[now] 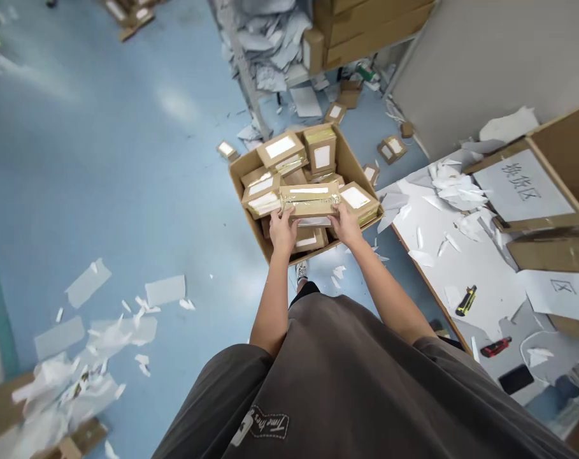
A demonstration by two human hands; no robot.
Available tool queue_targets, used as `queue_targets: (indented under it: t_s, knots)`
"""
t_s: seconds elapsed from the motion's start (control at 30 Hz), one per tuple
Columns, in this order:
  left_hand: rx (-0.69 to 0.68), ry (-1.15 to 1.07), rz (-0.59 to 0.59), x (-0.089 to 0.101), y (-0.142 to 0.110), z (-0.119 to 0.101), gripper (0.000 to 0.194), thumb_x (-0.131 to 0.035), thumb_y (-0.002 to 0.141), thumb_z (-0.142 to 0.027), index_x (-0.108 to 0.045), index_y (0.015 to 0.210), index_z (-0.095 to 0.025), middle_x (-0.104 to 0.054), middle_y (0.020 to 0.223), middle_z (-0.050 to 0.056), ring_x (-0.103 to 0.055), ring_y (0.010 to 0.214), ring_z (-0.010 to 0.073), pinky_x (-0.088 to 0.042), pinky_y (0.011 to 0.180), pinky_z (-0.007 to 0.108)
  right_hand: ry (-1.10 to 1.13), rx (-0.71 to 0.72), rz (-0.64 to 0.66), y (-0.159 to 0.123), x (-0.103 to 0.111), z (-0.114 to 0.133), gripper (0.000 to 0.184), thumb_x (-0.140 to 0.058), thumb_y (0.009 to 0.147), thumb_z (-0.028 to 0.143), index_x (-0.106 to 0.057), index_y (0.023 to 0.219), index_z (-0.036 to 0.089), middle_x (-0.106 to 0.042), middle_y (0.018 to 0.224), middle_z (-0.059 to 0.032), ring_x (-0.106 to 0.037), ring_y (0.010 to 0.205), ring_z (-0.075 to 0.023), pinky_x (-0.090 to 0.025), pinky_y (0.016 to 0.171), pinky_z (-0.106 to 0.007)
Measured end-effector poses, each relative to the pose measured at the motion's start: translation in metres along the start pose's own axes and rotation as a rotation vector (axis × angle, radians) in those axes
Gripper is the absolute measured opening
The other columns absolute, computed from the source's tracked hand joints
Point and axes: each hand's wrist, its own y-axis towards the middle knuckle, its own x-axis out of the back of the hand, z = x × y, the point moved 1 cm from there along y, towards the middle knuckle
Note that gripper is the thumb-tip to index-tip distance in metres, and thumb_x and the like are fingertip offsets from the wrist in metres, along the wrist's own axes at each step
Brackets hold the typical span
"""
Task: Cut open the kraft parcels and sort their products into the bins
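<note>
My left hand (283,231) and my right hand (345,224) grip the two ends of a small taped cardboard box (310,199). Clear tape and a white label show on it. Directly beneath is a large open carton (249,231), filled with several small labelled boxes. One labelled box (280,148) lies at its far left, another box (321,152) at the far middle, and a third box (358,199) by my right hand. I cannot tell whether the held box touches those under it. My fingertips are partly hidden behind it.
To the right, a white table (442,255) bears paper scraps, a yellow utility knife (466,301), a red utility knife (496,347) and a phone (516,379). Loose boxes (392,148) and torn paper (88,284) lie on the blue floor. A metal shelf post (246,70) stands beyond the carton.
</note>
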Motion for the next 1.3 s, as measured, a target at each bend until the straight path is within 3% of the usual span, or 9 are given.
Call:
queue_targets:
  t_s: [0.13, 0.3, 0.53, 0.7, 0.83, 1.0, 1.07, 1.17, 1.3]
  knots:
    - [-0.186, 0.014, 0.090, -0.010, 0.053, -0.071, 0.043, -0.070, 0.097, -0.031, -0.067, 0.140, -0.030, -0.051, 0.149, 0.011, -0.059, 0.135, 0.0319, -0.052, 0.115, 0.046, -0.042, -0.121, -0.196, 0.003, 0.054, -0.017, 0.035, -0.056, 0.104, 0.031, -0.056, 0.138, 0.022, -0.059, 0.148, -0.0185, -0.054, 0.142, -0.0335, -0.050, 0.114, -0.052]
    - [-0.493, -0.007, 0.251, -0.070, 0.072, -0.176, 0.044, -0.071, 0.096, -0.029, -0.067, 0.140, -0.030, -0.051, 0.149, 0.012, -0.058, 0.137, 0.0312, -0.051, 0.115, 0.043, -0.069, -0.335, -0.445, -0.043, 0.124, -0.069, 0.037, -0.058, 0.102, 0.031, -0.057, 0.137, 0.023, -0.062, 0.144, -0.0190, -0.050, 0.147, -0.0339, -0.048, 0.117, -0.053]
    - [-0.783, 0.009, 0.520, -0.206, 0.013, -0.324, 0.044, -0.072, 0.096, -0.030, -0.069, 0.139, -0.028, -0.052, 0.150, 0.013, -0.060, 0.134, 0.0324, -0.053, 0.113, 0.044, -0.086, -0.584, -0.708, -0.165, 0.206, -0.176, 0.030, -0.056, 0.101, 0.031, -0.060, 0.130, 0.022, -0.068, 0.133, -0.0184, -0.058, 0.138, -0.0333, -0.052, 0.112, -0.053]
    - [-0.870, 0.055, 0.655, -0.316, -0.042, -0.399, 0.045, -0.073, 0.095, -0.029, -0.068, 0.139, -0.028, -0.052, 0.150, 0.014, -0.062, 0.132, 0.0325, -0.054, 0.112, 0.045, -0.068, -0.746, -0.838, -0.236, 0.237, -0.268, 0.029, -0.055, 0.100, 0.031, -0.061, 0.127, 0.022, -0.067, 0.134, -0.0186, -0.059, 0.137, -0.0336, -0.054, 0.109, -0.053]
    - [-0.865, 0.088, 0.791, -0.404, -0.066, -0.431, 0.045, -0.072, 0.091, -0.022, -0.067, 0.136, -0.026, -0.050, 0.151, 0.013, -0.063, 0.132, 0.0300, -0.054, 0.112, 0.042, 0.011, -0.863, -0.862, -0.267, 0.235, -0.332, 0.027, -0.054, 0.099, 0.030, -0.061, 0.124, 0.022, -0.065, 0.137, -0.0184, -0.056, 0.140, -0.0334, -0.053, 0.110, -0.053]
    - [-0.877, 0.189, 0.964, -0.482, -0.074, -0.452, 0.048, -0.070, 0.082, -0.009, -0.066, 0.128, -0.024, -0.051, 0.153, 0.013, -0.053, 0.143, 0.0288, -0.049, 0.117, 0.045, 0.184, -0.968, -0.653, -0.288, 0.208, -0.370, 0.029, -0.057, 0.093, 0.025, -0.064, 0.120, 0.020, -0.068, 0.131, -0.0172, -0.068, 0.121, -0.0336, -0.059, 0.100, -0.050]
    - [-0.896, 0.227, 0.978, -0.495, -0.073, -0.456, 0.049, -0.070, 0.079, -0.007, -0.066, 0.124, -0.024, -0.048, 0.159, 0.012, -0.046, 0.149, 0.0297, -0.047, 0.119, 0.048, 0.257, -0.949, -0.567, -0.296, 0.199, -0.374, 0.037, -0.061, 0.090, 0.024, -0.065, 0.126, 0.022, -0.069, 0.131, -0.0149, -0.072, 0.112, -0.0323, -0.061, 0.095, -0.048]
    - [-0.884, 0.225, 0.865, -0.492, -0.072, -0.457, 0.056, -0.064, 0.081, -0.006, -0.063, 0.133, -0.026, -0.035, 0.170, 0.011, -0.034, 0.158, 0.0304, -0.042, 0.123, 0.050, 0.308, -0.908, -0.499, -0.306, 0.198, -0.378, 0.049, -0.063, 0.088, 0.024, -0.063, 0.137, 0.031, -0.074, 0.124, -0.0081, -0.074, 0.099, -0.0297, -0.064, 0.089, -0.047]
    - [-0.737, 0.156, 0.672, -0.466, -0.092, -0.438, 0.071, -0.057, 0.086, -0.007, -0.049, 0.154, -0.024, -0.034, 0.170, 0.015, -0.035, 0.158, 0.0318, -0.041, 0.125, 0.050, 0.087, -0.995, -0.630, -0.309, 0.220, -0.394, 0.062, -0.063, 0.086, 0.021, -0.059, 0.147, 0.027, -0.064, 0.143, -0.0143, -0.062, 0.131, -0.0366, -0.056, 0.105, -0.054]
